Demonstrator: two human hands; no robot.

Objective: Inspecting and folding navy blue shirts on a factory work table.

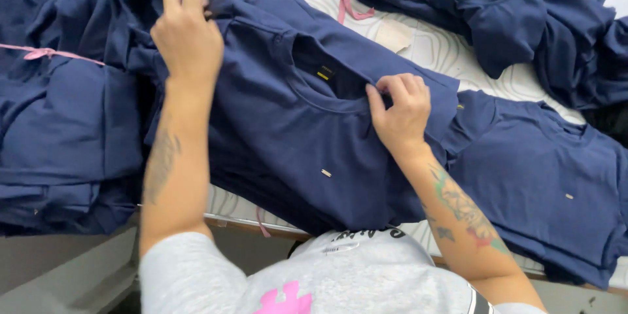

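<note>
A navy blue t-shirt (pixel 288 144) lies front-up across the table in front of me, its round collar and small neck label facing away. My left hand (pixel 186 33) grips the shirt's left shoulder and sleeve fabric near the top. My right hand (pixel 400 112) pinches the cloth at the right shoulder, just beside the collar. A small pale tag sits on the shirt's chest. Both forearms are tattooed and bare.
Another navy t-shirt (pixel 549 176) lies flat to the right. A stack of navy shirts tied with a pink strip (pixel 46 53) fills the left. More bundled navy garments (pixel 504 6) sit at the back right. The pale patterned table (pixel 438 49) shows between them.
</note>
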